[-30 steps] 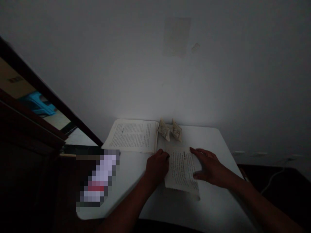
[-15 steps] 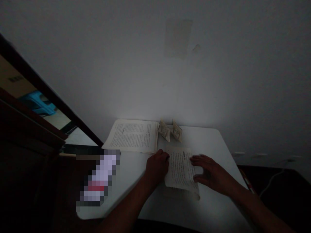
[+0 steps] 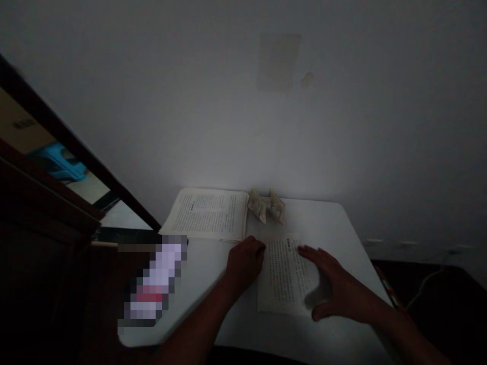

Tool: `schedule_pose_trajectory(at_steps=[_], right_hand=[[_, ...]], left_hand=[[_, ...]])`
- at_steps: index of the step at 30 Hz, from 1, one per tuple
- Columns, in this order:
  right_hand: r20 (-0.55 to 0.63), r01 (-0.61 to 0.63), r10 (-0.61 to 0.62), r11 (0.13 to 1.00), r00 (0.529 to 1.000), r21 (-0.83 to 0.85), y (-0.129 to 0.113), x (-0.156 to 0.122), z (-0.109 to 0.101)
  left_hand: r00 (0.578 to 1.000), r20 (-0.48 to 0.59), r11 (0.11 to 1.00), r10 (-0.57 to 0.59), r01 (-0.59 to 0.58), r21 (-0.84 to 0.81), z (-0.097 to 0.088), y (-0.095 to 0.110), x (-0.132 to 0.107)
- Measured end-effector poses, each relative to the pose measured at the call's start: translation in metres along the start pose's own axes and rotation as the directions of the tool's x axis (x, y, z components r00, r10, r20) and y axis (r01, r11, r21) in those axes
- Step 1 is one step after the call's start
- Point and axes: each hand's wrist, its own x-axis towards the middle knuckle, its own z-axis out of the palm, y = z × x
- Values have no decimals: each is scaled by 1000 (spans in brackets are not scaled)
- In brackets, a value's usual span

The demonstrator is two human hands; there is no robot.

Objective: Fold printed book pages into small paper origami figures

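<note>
A printed sheet of paper [image 3: 283,276] lies on the white table, its lines of text facing up. At its upper left edge my left hand [image 3: 246,258] is closed, with the fingers curled down at the paper; the fingertips are partly hidden. Over the right side of the sheet my right hand [image 3: 331,284] is open, thumb and fingers spread wide, fingertips at the upper right part of the page. Beyond the sheet stand two folded paper boats [image 3: 257,205], side by side, made of printed paper.
A stack of printed pages [image 3: 209,213] lies at the table's back left. A pixelated purple-white patch [image 3: 163,268] covers something at the left edge. The wall rises behind the table [image 3: 319,218]. A dark-framed mirror [image 3: 81,157] leans at left, and a cable [image 3: 426,284] hangs at right.
The sheet's curled lower right corner now lies flatter, and its near edge has come down toward me. My right thumb has moved nearer and away from the fingers. My left hand has barely moved.
</note>
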Motion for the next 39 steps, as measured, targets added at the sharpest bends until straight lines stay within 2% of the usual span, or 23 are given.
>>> schedule_pose_trajectory(at_steps=[2, 4, 5, 7, 9, 11, 13, 15, 17, 19, 24, 30, 34, 39], right_hand=[[-174, -61, 79, 992, 981, 111, 1, 2, 1], [-359, -105, 189, 965, 914, 240, 2, 7, 3], [-401, -119, 256, 935, 880, 335, 2, 9, 5], [-365, -124, 368, 829, 855, 546, 1, 14, 7], [-245, -141, 409, 714, 879, 685, -1, 17, 9], [-166, -173, 421, 655, 892, 735, -2, 20, 11], [-148, -195, 454, 624, 879, 757, -2, 23, 12], [-149, -185, 473, 587, 868, 788, -1, 24, 14], [-137, -167, 470, 549, 872, 819, 2, 25, 14], [-130, -151, 466, 519, 875, 841, 4, 25, 13], [-78, -166, 443, 485, 893, 858, -1, 28, 5], [-59, -155, 422, 454, 905, 877, -6, 31, 4], [-76, -110, 419, 403, 905, 908, -2, 32, 9], [-83, -68, 429, 326, 899, 943, -2, 34, 10]], left_hand=[[999, -37, 988, 38, -43, -145, -2, -2, -1], [996, -73, 947, 54, -75, -313, -6, -3, -2], [995, -91, 916, 48, -80, -393, -7, -4, -2], [993, -116, 844, -5, -58, -533, -8, -4, -2], [987, -115, 743, -108, 3, -669, -8, -5, -1], [972, -76, 587, -224, 72, -806, -6, -6, 0], [956, -2, 420, -293, 127, -898, -5, -8, 1], [951, 84, 337, -297, 187, -923, -4, -9, 1], [950, 155, 350, -272, 247, -903, -5, -9, 1], [951, 201, 401, -237, 284, -871, -4, -9, 0], [953, 226, 461, -201, 296, -837, -1, -12, -2], [951, 275, 359, -141, 308, -881, 1, -15, -3], [953, 269, 357, -141, 302, -884, -1, -14, -3], [948, 292, 269, -128, 317, -909, -1, -13, -3]])
